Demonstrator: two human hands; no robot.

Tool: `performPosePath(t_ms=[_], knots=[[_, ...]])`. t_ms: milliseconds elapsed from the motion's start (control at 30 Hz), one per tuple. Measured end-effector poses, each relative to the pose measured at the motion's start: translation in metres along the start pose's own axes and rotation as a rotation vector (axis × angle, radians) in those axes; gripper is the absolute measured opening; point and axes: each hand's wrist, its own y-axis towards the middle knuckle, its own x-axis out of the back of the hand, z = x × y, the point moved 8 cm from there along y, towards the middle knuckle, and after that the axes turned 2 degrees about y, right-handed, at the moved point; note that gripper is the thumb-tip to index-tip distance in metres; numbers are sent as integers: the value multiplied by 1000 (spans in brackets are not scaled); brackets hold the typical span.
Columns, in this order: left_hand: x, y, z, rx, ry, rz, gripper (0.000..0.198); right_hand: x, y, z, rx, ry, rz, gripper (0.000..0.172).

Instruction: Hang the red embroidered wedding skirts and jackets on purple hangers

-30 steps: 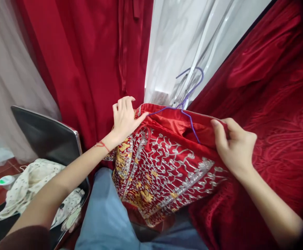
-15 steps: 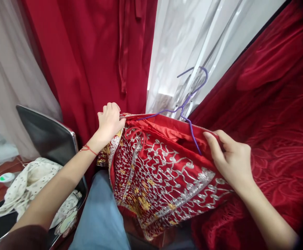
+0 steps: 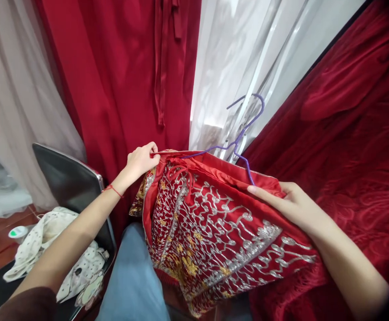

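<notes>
My left hand (image 3: 141, 160) pinches the top-left edge of the red satin garment w/ silver and gold embroidery (image 3: 214, 223), fingers closed on the hem. My right hand (image 3: 289, 203) lies flat-ish on the garment's upper right, fingers stretched out along the fabric; can't tell if thumb grips underneath. Garment hangs on a thin purple wire hanger (image 3: 239, 133), spread across my lap over the blue jeans (image 3: 130, 276). Red curtain (image 3: 114, 76) and white sheer curtain (image 3: 247, 58) behind. To my left, a dark chair (image 3: 67, 178) w/ a cream spotted cloth (image 3: 47, 240) on it.
</notes>
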Motion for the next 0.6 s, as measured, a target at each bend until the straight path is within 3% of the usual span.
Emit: performPosePath(t_ms=[67,133,233,367,467,533,600], knots=[[3,1,6,-11,25,-23,26,3,-3,-3,-14,67,0,44],[11,1,7,-20,40,-68,30,15,-5,-3,32,37,-100,40],[34,-1,-7,-59,10,-224,32,46,-12,7,207,-148,-394,34],[63,-11,-44,-154,-30,-461,35,82,-33,18,396,-239,-807,28],[62,-18,-65,-234,10,-394,34,91,-42,11,402,-259,-851,25],[60,-25,-70,-267,42,-318,33,90,-48,6,380,-339,-797,24],[69,-38,-71,-276,16,-321,33,95,-62,7,397,-426,-849,23]])
